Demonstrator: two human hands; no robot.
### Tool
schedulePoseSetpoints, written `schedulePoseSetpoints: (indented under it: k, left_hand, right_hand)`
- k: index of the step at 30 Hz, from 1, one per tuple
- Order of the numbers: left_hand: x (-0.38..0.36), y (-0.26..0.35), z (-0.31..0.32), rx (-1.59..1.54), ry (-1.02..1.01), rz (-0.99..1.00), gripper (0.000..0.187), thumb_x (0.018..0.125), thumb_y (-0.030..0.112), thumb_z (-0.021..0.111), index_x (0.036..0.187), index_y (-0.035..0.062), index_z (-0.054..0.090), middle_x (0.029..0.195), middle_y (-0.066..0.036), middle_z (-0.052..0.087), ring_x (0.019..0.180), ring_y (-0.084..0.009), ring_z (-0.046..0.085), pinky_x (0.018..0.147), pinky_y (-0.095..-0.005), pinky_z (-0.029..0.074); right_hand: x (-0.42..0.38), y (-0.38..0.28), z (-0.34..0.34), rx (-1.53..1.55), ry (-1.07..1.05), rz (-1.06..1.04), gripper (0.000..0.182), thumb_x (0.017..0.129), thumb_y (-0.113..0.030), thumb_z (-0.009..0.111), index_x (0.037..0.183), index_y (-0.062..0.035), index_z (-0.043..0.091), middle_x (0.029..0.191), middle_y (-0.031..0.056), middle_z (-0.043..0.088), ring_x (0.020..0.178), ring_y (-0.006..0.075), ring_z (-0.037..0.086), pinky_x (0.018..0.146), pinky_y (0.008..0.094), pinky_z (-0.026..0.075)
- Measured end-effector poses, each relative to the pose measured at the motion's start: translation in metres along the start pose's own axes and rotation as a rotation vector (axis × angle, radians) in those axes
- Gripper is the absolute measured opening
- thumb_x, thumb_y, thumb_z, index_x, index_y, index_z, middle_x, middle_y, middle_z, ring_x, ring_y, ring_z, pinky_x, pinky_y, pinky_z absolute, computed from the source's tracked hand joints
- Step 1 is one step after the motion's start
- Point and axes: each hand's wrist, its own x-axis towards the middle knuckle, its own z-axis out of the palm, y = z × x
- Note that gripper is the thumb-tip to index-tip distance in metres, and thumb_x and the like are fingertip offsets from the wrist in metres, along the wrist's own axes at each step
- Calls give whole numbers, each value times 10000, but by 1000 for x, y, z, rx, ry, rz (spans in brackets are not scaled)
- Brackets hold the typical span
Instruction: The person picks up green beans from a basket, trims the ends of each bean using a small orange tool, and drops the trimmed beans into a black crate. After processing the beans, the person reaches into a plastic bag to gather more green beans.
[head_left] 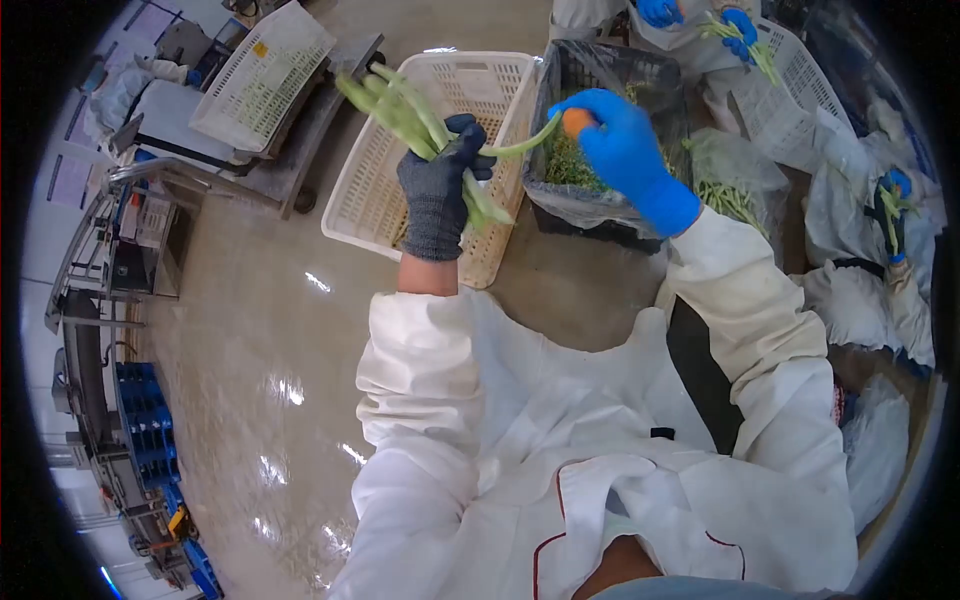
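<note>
No legible writing, brand or label anywhere; a small yellow tag [260,48] sits on the white perforated lid-like crate [262,75] at upper left, its text too small to read.

Containers:
- White slotted basket [400,200] on the floor ahead of the person, tilted, interior mostly bare as far as visible.
- Dark bin lined with a clear plastic bag [600,70], just right of the basket and touching it; holds green trimmings [568,165].
- Clear bag of green beans [735,190] to the right of the bin.
- A second white basket [790,90] at upper right, beside a co-worker.

Hands:
- Left hand [438,195], dark grey knit glove, grip clamped around a bundle of long green bean pods [400,105]; the pods stick out above and below the fist, over the white slotted basket.
- Right hand [620,145], blue glove, grip closed with the fingertips pinching an orange-coloured piece [577,121] and the end of a single pod [520,145] that runs across from the left-hand bundle. This hand hangs over the lined bin.

Others: a co-worker's blue gloves [700,18] at top hold pods; another blue glove [893,190] at far right also holds green stalks.

Person wears a white coat; glossy floor [250,330] reflects ceiling lights.
</note>
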Motion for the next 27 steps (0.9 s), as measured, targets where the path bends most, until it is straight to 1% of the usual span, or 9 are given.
schedulePoseSetpoints:
  k: [2, 5, 7, 11, 14, 17, 20, 22, 27]
  left_hand:
    - [3, -5, 4, -163, -6, 36, 302, 827, 36, 668, 1116, -23, 600, 867, -102, 646, 641, -194, 635, 576, -291, 533]
    - [11, -14, -2, -477, -26, 93, 357, 835, 21, 654, 1177, -23, 563, 908, -112, 645, 693, -197, 640, 632, -311, 547]
    - [16, -11, -11, -524, 58, 85, 424, 853, 14, 636, 1258, -9, 511, 962, -122, 635, 775, -204, 641, 680, -324, 549]
    - [16, 6, -15, -422, 85, 116, 513, 831, -1, 660, 1305, -14, 466, 914, -125, 645, 679, -199, 637, 603, -316, 542]
    - [3, 10, -2, -158, 64, 149, 586, 793, -26, 691, 1322, -24, 440, 886, -130, 653, 628, -191, 630, 562, -303, 531]
    - [-8, 10, 7, -21, -53, 40, 665, 768, -57, 696, 1358, -7, 394, 848, -121, 653, 625, -182, 631, 537, -291, 516]
    - [-9, 4, 11, 94, -178, -50, 819, 726, -34, 743, 1421, 25, 313, 887, -111, 650, 673, -168, 644, 567, -287, 541]
    - [-18, 8, 21, 210, -185, -46, 892, 703, -17, 769, 1446, 35, 278, 941, -117, 643, 704, -165, 649, 591, -290, 555]
    - [-7, -25, 14, 436, -267, 105, 1097, 619, 105, 857, 1483, 33, 186, 1262, -183, 557, 1076, -252, 603, 871, -333, 509]
  right_hand:
    - [6, 11, -4, 557, 43, 306, 218, 862, -114, 568, 1008, -1, 684, 890, 65, 663, 757, 170, 595, 684, 302, 479]
    - [3, 21, -3, 929, 75, 512, 256, 893, -99, 581, 1097, 37, 656, 931, 41, 657, 817, 103, 582, 741, 261, 475]
    - [4, 20, -6, 712, -126, 443, 250, 888, -107, 572, 1086, 11, 667, 949, 53, 662, 812, 118, 582, 731, 272, 486]
    - [-3, 20, -3, 358, -409, 241, 284, 852, -95, 608, 1127, -53, 668, 1008, 91, 672, 880, 153, 607, 790, 299, 503]
    - [-7, 36, -6, -926, -100, -144, 304, 827, -77, 630, 1125, -100, 682, 1043, 123, 682, 926, 187, 635, 833, 312, 502]
    - [7, 28, -9, -133, -47, 14, 304, 813, -57, 613, 1103, -99, 693, 1058, 136, 686, 940, 195, 649, 844, 308, 500]
    - [14, -6, -13, 186, -204, 47, 288, 813, -55, 605, 1082, -89, 701, 1045, 113, 696, 921, 185, 656, 847, 302, 499]
    - [12, -11, -11, 223, -335, 60, 279, 817, -58, 600, 1074, -84, 706, 1023, 107, 703, 894, 177, 661, 826, 306, 504]
    - [7, -14, -2, 111, -474, 136, 273, 772, -136, 631, 1026, -75, 711, 910, 144, 698, 783, 252, 673, 733, 342, 520]
